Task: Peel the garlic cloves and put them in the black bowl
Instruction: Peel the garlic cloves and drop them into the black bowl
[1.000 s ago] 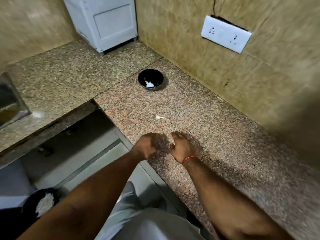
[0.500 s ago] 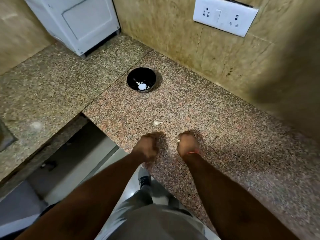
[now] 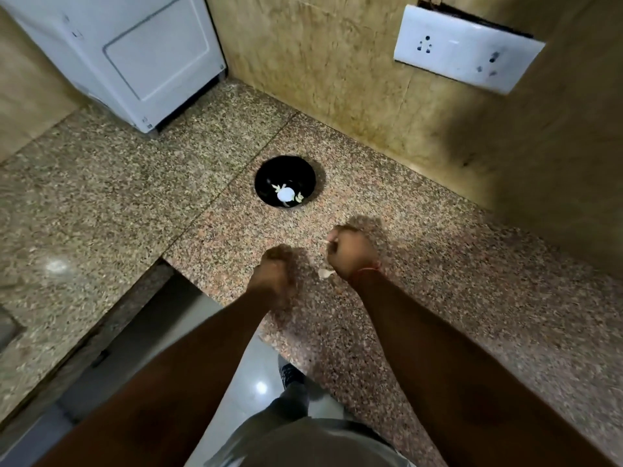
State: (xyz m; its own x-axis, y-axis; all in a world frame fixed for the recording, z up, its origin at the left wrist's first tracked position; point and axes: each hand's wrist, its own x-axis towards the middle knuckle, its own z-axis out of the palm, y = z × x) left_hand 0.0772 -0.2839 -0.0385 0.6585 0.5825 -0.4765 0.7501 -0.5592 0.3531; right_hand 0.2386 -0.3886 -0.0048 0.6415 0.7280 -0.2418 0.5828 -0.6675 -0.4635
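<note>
Change: right hand [image 3: 352, 252] is seen carried forward toward the black bowl [image 3: 285, 181]; a garlic clove [image 3: 325, 273] once ahead of both hands is now passed, just beside the wrist.
Meaning: a clove is probably being delivered, so one more is judged nearly done.
Right fingers: curled, something pale pinched at the tips.
Left hand [image 3: 274, 269]: blurred, fingers curled; contents cannot be told.
Bowl: on the desk [image 3: 438, 298], pale peeled pieces inside.

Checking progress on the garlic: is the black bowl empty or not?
Not empty. The black bowl stands upright on the counter, with a few pale pieces lying in its bottom.
</note>
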